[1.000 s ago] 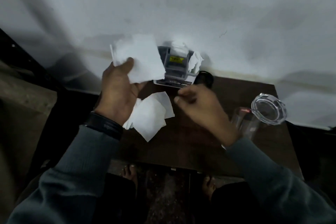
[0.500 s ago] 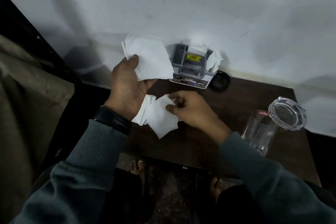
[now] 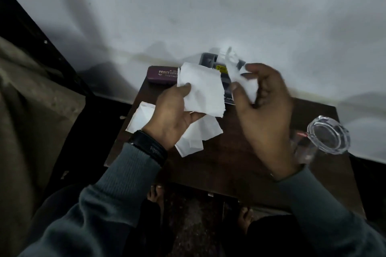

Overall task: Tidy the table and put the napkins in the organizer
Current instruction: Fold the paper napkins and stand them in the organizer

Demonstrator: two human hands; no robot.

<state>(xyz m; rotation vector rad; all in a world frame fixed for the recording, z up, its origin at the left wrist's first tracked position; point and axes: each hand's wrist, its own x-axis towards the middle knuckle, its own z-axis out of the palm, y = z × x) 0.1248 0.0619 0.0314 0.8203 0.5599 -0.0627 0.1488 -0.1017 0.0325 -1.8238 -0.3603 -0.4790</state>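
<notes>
My left hand [image 3: 173, 117] holds a flat white napkin [image 3: 202, 92] by thumb and fingers above the dark wooden table [image 3: 225, 165]. My right hand [image 3: 265, 108] is raised beside it and grips a second, crumpled white napkin [image 3: 244, 83]. Behind both hands, against the wall, stands the grey organizer [image 3: 208, 61] with a yellow label, mostly hidden. More loose white napkins [image 3: 196, 135] lie on the table under my left hand, and one napkin [image 3: 142, 117] sticks out to the left past my wrist.
A maroon case with gold lettering [image 3: 161, 74] lies at the table's back left corner. A clear glass [image 3: 302, 148] and a clear glass ashtray [image 3: 328, 133] are at the right edge. A white wall rises behind the table; bare feet show below its front edge.
My right hand has picked a napkin off the table and lifted it toward the organizer. My left hand keeps its napkin. The view has shifted, bringing the maroon case into sight.
</notes>
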